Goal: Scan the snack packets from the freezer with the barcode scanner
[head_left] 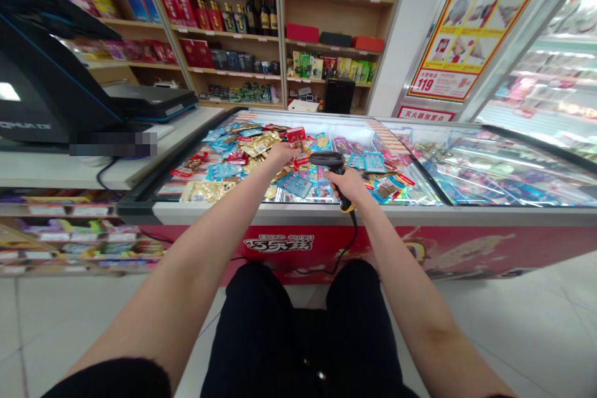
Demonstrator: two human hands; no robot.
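Observation:
My right hand [351, 186] is wrapped round the grip of a black and yellow barcode scanner [326, 158]. The scanner's head points left, over a heap of snack packets. My left hand [283, 153] reaches into that heap, its fingers closed at a small red snack packet [302, 160]; the fingertips are partly hidden. Close to it lie a gold packet [260, 144] and a blue packet [295, 185]. The heap rests on the glass top of a chest freezer [186, 214]. A black cable [353, 230] hangs from the scanner down the freezer's red front.
To the left, a checkout machine [41, 74] and a flat black device [149, 99] stand on a white counter [116, 173]. Shelves [280, 43] of boxes and bottles rise behind the freezer. More freezer [489, 168] extends right. A red and yellow poster [471, 31] hangs behind.

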